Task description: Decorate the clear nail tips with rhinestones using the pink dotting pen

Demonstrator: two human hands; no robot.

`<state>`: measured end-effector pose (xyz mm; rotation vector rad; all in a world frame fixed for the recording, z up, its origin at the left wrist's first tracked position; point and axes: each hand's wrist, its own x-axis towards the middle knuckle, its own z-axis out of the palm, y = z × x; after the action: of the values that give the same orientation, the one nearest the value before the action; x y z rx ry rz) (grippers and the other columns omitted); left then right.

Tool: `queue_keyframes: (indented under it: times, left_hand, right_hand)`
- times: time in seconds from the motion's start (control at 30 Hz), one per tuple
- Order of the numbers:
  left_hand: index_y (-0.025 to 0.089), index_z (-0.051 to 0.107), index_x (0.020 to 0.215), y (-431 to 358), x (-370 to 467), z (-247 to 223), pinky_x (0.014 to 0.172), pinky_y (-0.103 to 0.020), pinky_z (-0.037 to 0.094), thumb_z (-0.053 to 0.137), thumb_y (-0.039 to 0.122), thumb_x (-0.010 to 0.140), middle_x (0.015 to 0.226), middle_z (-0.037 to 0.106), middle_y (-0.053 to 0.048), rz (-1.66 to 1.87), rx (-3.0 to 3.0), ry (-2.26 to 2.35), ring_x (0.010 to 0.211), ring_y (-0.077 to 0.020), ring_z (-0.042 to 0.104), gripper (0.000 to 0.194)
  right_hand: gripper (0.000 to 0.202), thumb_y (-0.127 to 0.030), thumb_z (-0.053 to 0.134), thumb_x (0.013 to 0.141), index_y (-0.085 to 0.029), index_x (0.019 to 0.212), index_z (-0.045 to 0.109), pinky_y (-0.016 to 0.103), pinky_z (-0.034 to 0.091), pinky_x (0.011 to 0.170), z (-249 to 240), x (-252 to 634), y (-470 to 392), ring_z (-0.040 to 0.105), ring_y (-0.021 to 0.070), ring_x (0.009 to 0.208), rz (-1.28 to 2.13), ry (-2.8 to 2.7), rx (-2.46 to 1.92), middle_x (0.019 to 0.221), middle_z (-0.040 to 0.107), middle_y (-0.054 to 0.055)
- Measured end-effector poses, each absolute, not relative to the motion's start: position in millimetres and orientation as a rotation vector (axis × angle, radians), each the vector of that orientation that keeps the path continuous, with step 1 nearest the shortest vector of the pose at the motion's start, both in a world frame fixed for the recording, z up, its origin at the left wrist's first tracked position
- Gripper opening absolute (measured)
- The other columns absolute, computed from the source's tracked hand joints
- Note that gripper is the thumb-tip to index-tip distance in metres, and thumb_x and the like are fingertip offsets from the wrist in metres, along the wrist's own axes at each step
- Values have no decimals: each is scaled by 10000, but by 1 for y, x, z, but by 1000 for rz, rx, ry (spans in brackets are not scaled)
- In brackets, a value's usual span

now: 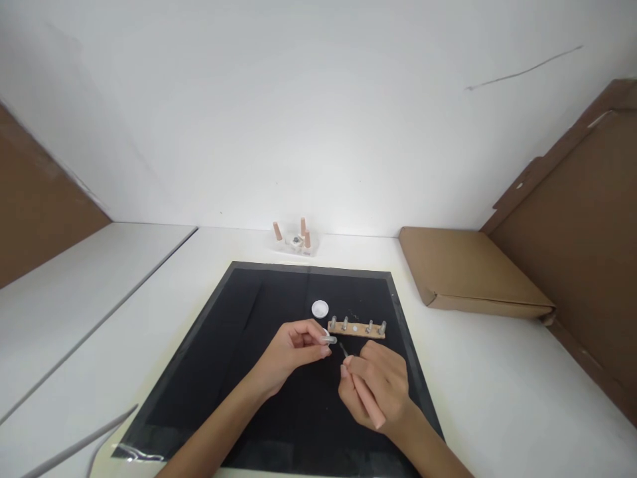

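Note:
My left hand [298, 345] is closed on a greyish, glossy false nail [328, 339] with a small white piece behind it, partly hidden by the fingers. My right hand [378, 382] grips a nail polish brush [368, 401] by its long peach-coloured cap. The dark bristle tip points at the false nail, with a small gap between them. Just beyond both hands lies a cardboard strip [361, 332] bearing several similar upright false nails [369, 326] and one bare white spot. A small round white dish [320, 309] sits past my left fingertips.
Under everything is a black mat [279, 299] on a white table [169, 279]. At the back by the wall, a clear tray [286, 249] holds several peach-capped bottles [307, 239]. A flat cardboard box [472, 272] lies at the right, beside an upright cardboard panel [582, 212].

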<state>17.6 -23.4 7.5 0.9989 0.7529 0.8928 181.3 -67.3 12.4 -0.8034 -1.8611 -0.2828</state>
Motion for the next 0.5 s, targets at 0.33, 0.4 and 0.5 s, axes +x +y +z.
queue_keyframes:
  times: [0.33,0.4,0.5]
  left_hand:
    - [124,647,631,-23,16,7,649,-232,437,797,188,610,687,605,3,928,1030,763,652,-107,566,165]
    - [126,649,631,-23,16,8,649,-231,434,797,184,609,688,608,4,931,1026,759,653,-107,567,161]
    - [128,654,636,-23,17,9,640,-226,429,793,186,618,691,615,3,924,1022,758,650,-104,565,152]
  right_hand:
    - [125,-53,501,777,-176,778,520,256,281,415,10,182,-67,396,113,424,-278,-1857,-892,527,463,-32]
    - [121,-51,511,780,-169,802,528,253,287,416,10,182,-67,395,111,429,-274,-1857,-878,536,483,-24]
    - [94,-78,542,798,-146,862,554,249,327,427,12,181,-67,430,118,453,-279,-1902,-845,555,525,-5]
